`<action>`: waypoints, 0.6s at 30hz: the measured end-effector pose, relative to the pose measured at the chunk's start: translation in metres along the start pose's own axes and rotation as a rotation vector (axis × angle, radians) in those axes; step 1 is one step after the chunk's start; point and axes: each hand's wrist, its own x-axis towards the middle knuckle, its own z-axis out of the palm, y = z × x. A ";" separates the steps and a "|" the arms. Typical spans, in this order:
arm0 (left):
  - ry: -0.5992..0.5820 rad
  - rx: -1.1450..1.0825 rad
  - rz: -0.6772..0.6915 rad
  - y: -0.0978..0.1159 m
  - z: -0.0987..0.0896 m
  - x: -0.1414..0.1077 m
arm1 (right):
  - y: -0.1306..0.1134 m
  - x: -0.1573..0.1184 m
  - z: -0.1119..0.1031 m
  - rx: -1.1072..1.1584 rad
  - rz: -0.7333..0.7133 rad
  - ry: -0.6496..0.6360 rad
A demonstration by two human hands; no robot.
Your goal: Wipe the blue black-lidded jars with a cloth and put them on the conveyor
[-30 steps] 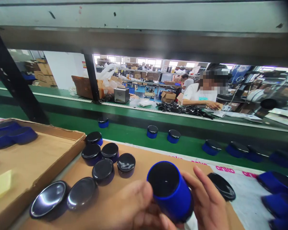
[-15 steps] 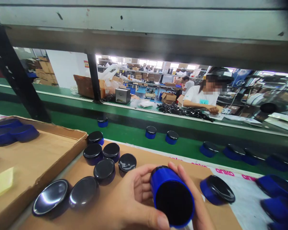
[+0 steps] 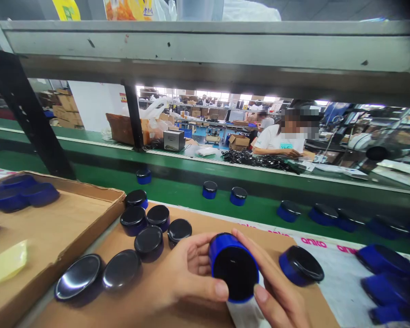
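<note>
My left hand (image 3: 182,278) and my right hand (image 3: 280,284) hold a round blue-and-black cap (image 3: 235,273) between them. Its hollow black inside faces me, ringed by a blue rim. The left fingers wrap its left side, thumb on the lower rim; the right fingers lie along its right side, thumb near the lower right edge. Under the cap a strip of white material (image 3: 248,314) shows. Just right of my hands stands another cap (image 3: 301,265), black top up. To the left, several similar caps (image 3: 149,242) sit on the brown cardboard (image 3: 222,225).
At the left is a shallow cardboard box (image 3: 89,191) with blue pieces (image 3: 39,195) and a yellowish sheet. Behind, more caps (image 3: 209,189) stand along the green conveyor belt (image 3: 174,191). A metal shelf beam (image 3: 191,48) crosses above. Across the line sits a co-worker (image 3: 276,139) near black cables.
The held cap has moved slightly left and up, its opening turned more squarely to me. My right thumb now shows at the rim. The view has tilted upward a little.
</note>
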 end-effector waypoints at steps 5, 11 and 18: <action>0.031 0.148 0.048 -0.003 0.001 0.000 | 0.015 0.001 -0.003 -0.098 -0.171 -0.085; 0.322 0.755 0.268 0.016 0.015 -0.007 | 0.001 -0.005 0.009 0.016 0.087 0.206; 0.665 1.473 0.372 0.095 -0.010 0.038 | -0.001 0.000 0.015 -0.054 -0.028 0.297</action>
